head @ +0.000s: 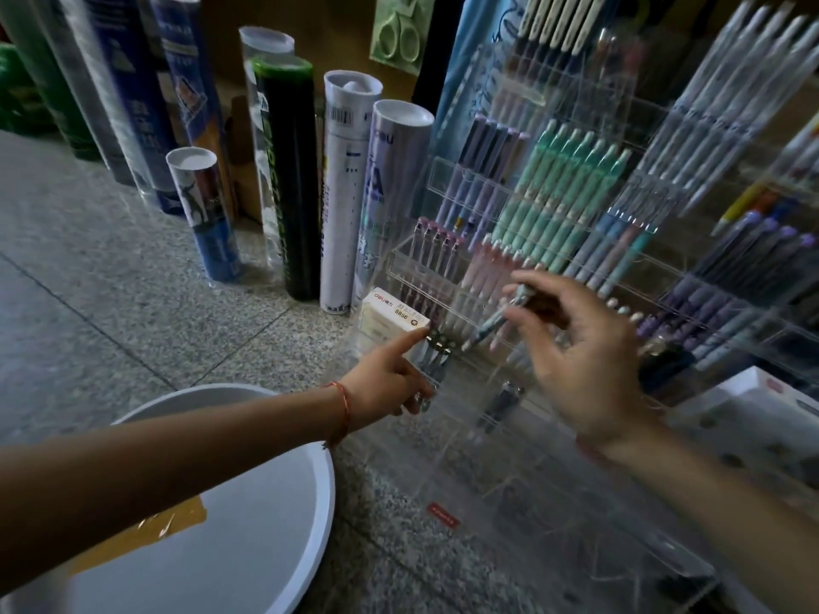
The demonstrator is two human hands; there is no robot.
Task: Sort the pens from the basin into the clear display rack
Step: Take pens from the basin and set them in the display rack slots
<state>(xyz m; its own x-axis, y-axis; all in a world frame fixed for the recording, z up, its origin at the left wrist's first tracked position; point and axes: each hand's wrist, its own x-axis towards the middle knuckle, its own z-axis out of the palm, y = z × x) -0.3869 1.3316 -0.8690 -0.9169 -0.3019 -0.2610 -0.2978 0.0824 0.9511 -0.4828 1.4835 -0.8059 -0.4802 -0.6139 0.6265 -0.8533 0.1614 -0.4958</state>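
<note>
The clear display rack (554,436) stands on the floor, its upper tiers filled with several rows of pastel pens. My right hand (580,347) pinches a blue-grey pen (496,321) between thumb and fingers, tip slanted down toward the rack's lower pockets. My left hand (390,378) reaches over the white basin (283,502), index finger pointing at dark pens (436,352) in a low pocket, other fingers curled. The part of the basin that shows holds only a taped patch; my left forearm hides the rest.
A small white box (390,321) leans against the rack's left side. Several tall cardboard and plastic tubes (345,192) stand behind it on the speckled stone floor (111,281). A white carton (762,405) sits at the right edge.
</note>
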